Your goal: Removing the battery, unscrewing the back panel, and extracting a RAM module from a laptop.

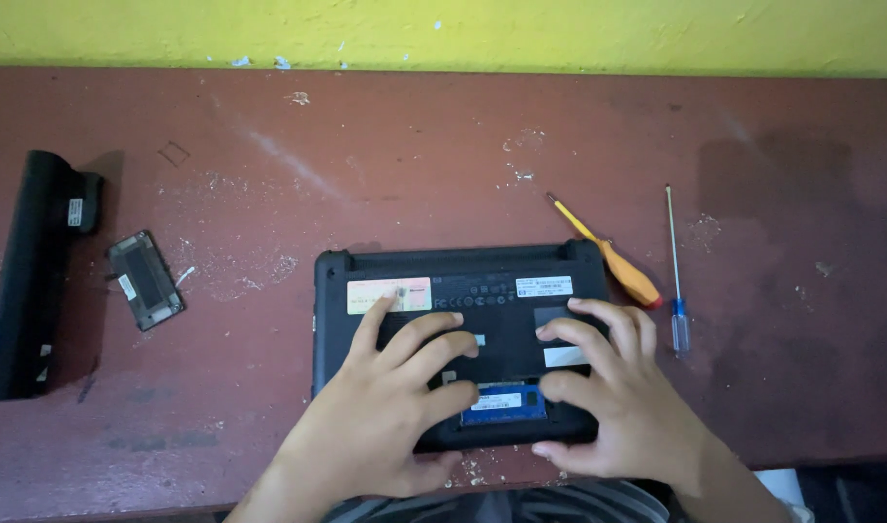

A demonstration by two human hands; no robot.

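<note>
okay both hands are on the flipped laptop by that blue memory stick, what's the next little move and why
Probably press the blue stick down flat with the fingertips. It sits in the open bay of the laptop, with the left hand and right hand at either end. Whether it is latched cannot be told.

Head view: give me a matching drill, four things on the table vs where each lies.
Things:
1. laptop
2. long black battery
3. small black cover
4. orange-handled screwdriver

Places:
A. far left edge of the table
B. just right of the laptop's top corner
C. under both hands, bottom side up
D. between the battery and the laptop

Pairs: 1-C, 2-A, 3-D, 4-B

Both hands, left hand and right hand, rest on the laptop beside the blue memory card.
</note>
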